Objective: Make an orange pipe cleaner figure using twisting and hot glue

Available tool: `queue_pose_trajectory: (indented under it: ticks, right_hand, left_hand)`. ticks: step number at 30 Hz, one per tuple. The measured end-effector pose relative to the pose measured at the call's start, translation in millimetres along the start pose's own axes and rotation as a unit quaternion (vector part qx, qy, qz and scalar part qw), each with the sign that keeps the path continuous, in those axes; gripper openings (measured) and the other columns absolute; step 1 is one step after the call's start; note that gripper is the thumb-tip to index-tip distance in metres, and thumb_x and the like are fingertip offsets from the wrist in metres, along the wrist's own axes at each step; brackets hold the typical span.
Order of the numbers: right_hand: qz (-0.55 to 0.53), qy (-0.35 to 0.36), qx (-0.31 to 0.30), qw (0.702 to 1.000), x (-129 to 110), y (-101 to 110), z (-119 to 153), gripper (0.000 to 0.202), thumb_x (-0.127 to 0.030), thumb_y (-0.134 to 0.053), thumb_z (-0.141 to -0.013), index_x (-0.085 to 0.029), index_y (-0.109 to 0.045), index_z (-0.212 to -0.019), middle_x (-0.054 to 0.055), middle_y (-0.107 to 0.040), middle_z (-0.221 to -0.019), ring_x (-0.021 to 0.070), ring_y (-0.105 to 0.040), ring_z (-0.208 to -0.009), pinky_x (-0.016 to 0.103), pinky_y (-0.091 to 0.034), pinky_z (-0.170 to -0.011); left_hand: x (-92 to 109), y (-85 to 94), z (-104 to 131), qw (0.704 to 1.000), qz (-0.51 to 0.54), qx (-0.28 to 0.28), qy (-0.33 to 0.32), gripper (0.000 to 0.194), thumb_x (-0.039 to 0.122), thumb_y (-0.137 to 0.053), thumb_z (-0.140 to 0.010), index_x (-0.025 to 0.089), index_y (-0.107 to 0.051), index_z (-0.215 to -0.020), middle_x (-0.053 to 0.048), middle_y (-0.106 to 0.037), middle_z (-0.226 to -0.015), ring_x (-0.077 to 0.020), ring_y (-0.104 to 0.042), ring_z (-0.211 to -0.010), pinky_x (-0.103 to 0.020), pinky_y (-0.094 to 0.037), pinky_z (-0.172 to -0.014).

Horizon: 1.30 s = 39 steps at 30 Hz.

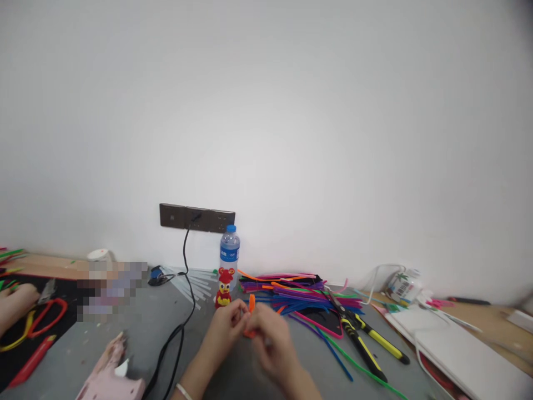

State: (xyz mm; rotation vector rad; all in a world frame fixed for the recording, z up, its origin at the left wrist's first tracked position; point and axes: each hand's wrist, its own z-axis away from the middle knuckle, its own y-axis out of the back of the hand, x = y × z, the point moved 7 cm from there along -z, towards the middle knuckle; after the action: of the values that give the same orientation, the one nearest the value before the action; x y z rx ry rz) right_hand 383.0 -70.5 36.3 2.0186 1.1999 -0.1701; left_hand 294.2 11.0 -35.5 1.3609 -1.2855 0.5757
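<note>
An orange fuzzy strip [252,303] stands up between my two hands, low in the centre of the view, with a bit more orange below it. My left hand [227,328] pinches at it from the left, fingertips pressed together. From the right, my right hand [270,336] closes around the strip, its fingers slightly blurred. Just behind my left hand stands a small red and yellow figure [224,289] with round ears and white eyes. A water bottle [230,251] with a blue cap rises behind the figure.
Coloured fuzzy strips [291,291] lie behind my right hand. Yellow-black pliers [364,344] rest to the right, near a white board [462,350]. A black cable [183,328] runs down from the wall sockets. At far left are another person's hand [19,305], scissors [52,316] and a pink glue gun [110,380].
</note>
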Motion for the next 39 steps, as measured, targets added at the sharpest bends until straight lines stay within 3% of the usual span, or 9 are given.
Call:
queue_pose_trajectory:
  ticks: [3, 5, 7, 12, 15, 22, 26, 33, 39]
  right_hand:
    - [0.039, -0.092, 0.063, 0.993, 54.0, 34.1, 13.4, 0.029, -0.004, -0.033, -0.077, -0.021, -0.052, -0.064, 0.000, -0.051, -0.059, 0.0162, -0.051, -0.057, 0.026, -0.038, -0.055]
    - [0.041, -0.139, 0.017, 0.989, 77.1, 29.2, 20.4, 0.030, -0.001, -0.034, -0.076, -0.020, -0.055, -0.067, -0.001, -0.054, -0.061, 0.0154, -0.053, -0.059, 0.024, -0.038, -0.057]
    - [0.047, -0.156, -0.035, 0.986, 85.6, 16.7, 25.1, 0.030, 0.001, -0.037, -0.074, -0.019, -0.058, -0.074, 0.001, -0.059, -0.070, 0.0165, -0.056, -0.068, 0.025, -0.041, -0.063]
    - [0.109, -0.145, -0.146, 0.973, 76.2, -13.0, 30.1, 0.021, -0.002, -0.053, -0.078, -0.021, -0.061, -0.081, 0.001, -0.062, -0.085, 0.0193, -0.055, -0.086, 0.029, -0.039, -0.076]
    - [0.144, -0.161, -0.171, 0.961, 74.5, -18.8, 32.7, 0.013, -0.009, -0.062, -0.078, -0.022, -0.061, -0.079, 0.000, -0.060, -0.087, 0.0196, -0.055, -0.088, 0.029, -0.038, -0.076]
    - [0.150, -0.185, -0.133, 0.962, 85.5, -17.7, 35.0, 0.030, 0.005, -0.048, -0.074, -0.021, -0.058, -0.084, 0.001, -0.062, -0.087, 0.0193, -0.056, -0.084, 0.028, -0.038, -0.074]
    - [0.148, -0.185, -0.106, 0.966, 89.1, -13.3, 35.3, 0.033, 0.008, -0.044, -0.071, -0.020, -0.059, -0.077, 0.002, -0.063, -0.086, 0.0192, -0.057, -0.082, 0.028, -0.038, -0.073]
    - [0.175, -0.195, -0.125, 0.957, 88.7, -15.4, 37.0, 0.018, -0.005, -0.063, -0.075, -0.023, -0.064, -0.078, 0.002, -0.064, -0.091, 0.0219, -0.056, -0.086, 0.031, -0.038, -0.074]
    - [0.164, -0.182, -0.118, 0.962, 86.8, -14.9, 34.4, 0.018, -0.006, -0.064, -0.078, -0.022, -0.065, -0.071, 0.001, -0.063, -0.088, 0.0214, -0.055, -0.086, 0.032, -0.037, -0.074]
  left_hand:
    - [1.7, 3.1, -1.5, 1.000, -0.019, -0.004, -0.013, 0.020, 0.033, -0.052, -0.082, 0.018, -0.059, -0.072, 0.010, -0.028, -0.051, -0.0112, -0.031, -0.049, -0.022, -0.022, -0.050]
    - [3.1, 6.9, -1.8, 0.999, -0.030, 0.008, -0.014, 0.022, 0.035, -0.050, -0.082, 0.018, -0.057, -0.070, 0.010, -0.024, -0.052, -0.0111, -0.030, -0.049, -0.022, -0.022, -0.050]
    - [4.6, 9.4, -1.6, 0.999, -0.029, 0.015, -0.012, 0.023, 0.037, -0.051, -0.082, 0.018, -0.056, -0.070, 0.010, -0.023, -0.053, -0.0111, -0.030, -0.049, -0.021, -0.022, -0.050]
    - [7.4, 10.8, 0.0, 0.999, -0.024, 0.011, -0.018, 0.022, 0.037, -0.051, -0.083, 0.019, -0.055, -0.071, 0.010, -0.025, -0.053, -0.0110, -0.030, -0.049, -0.021, -0.022, -0.049]
    - [7.6, 10.3, 0.6, 0.999, -0.028, 0.007, -0.018, 0.022, 0.037, -0.050, -0.083, 0.019, -0.055, -0.071, 0.010, -0.026, -0.053, -0.0110, -0.030, -0.049, -0.021, -0.022, -0.049]
    - [9.1, 7.5, 1.0, 0.999, -0.037, 0.006, -0.024, 0.019, 0.033, -0.050, -0.083, 0.019, -0.057, -0.072, 0.010, -0.025, -0.052, -0.0108, -0.030, -0.047, -0.022, -0.022, -0.049]
    - [7.4, 7.0, 0.8, 0.999, -0.048, 0.005, -0.024, 0.021, 0.033, -0.050, -0.083, 0.018, -0.058, -0.071, 0.010, -0.025, -0.051, -0.0107, -0.030, -0.047, -0.022, -0.022, -0.049]
    - [9.4, 6.5, 1.5, 0.999, -0.049, -0.008, -0.012, 0.021, 0.036, -0.048, -0.084, 0.019, -0.055, -0.073, 0.010, -0.026, -0.053, -0.0116, -0.032, -0.048, -0.022, -0.023, -0.050]
    - [10.5, 8.5, 1.9, 0.999, -0.042, 0.006, -0.015, 0.022, 0.036, -0.048, -0.085, 0.019, -0.054, -0.072, 0.010, -0.025, -0.053, -0.0115, -0.031, -0.048, -0.022, -0.022, -0.050]
